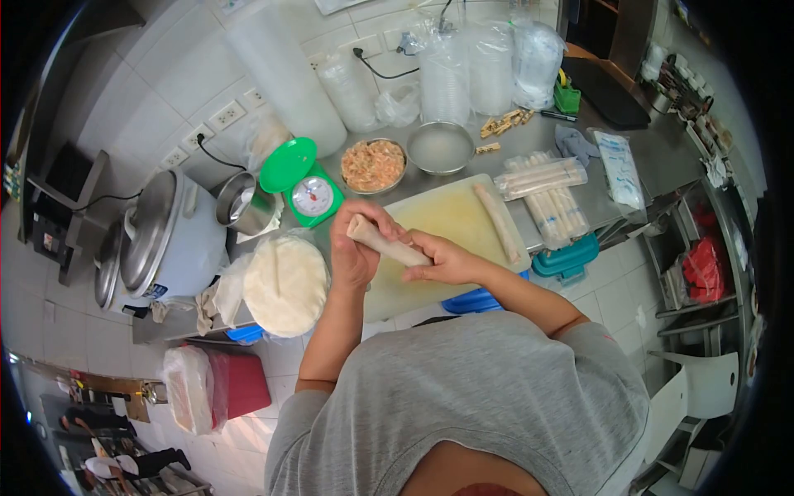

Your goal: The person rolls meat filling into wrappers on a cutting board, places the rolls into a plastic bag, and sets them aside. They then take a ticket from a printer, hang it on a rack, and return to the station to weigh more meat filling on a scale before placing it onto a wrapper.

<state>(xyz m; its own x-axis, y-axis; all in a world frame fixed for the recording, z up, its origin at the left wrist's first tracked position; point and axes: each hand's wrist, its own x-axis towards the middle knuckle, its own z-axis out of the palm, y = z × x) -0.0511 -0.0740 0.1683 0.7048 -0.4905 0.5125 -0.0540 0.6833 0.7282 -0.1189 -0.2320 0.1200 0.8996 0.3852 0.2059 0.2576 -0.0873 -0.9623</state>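
Above the near left part of the cutting board [413,217], my left hand [356,246] and my right hand [442,258] are both closed around a pale wrapped roll [387,245]. Another long roll [498,223] lies on the board's right side. A bowl of pinkish minced filling [373,165] stands behind the board, beside an empty metal bowl [440,148]. Round white wrapper sheets [285,286] are stacked left of my left hand. The green scale [313,197] is behind that stack.
Bagged rolls [556,202] lie right of the board. Clothespins [506,122] and stacked plastic containers [444,74] are at the back. Large lidded pots [178,240] stand left. Below are a red bin [240,384] and a white chair [707,376]. People are at the lower left.
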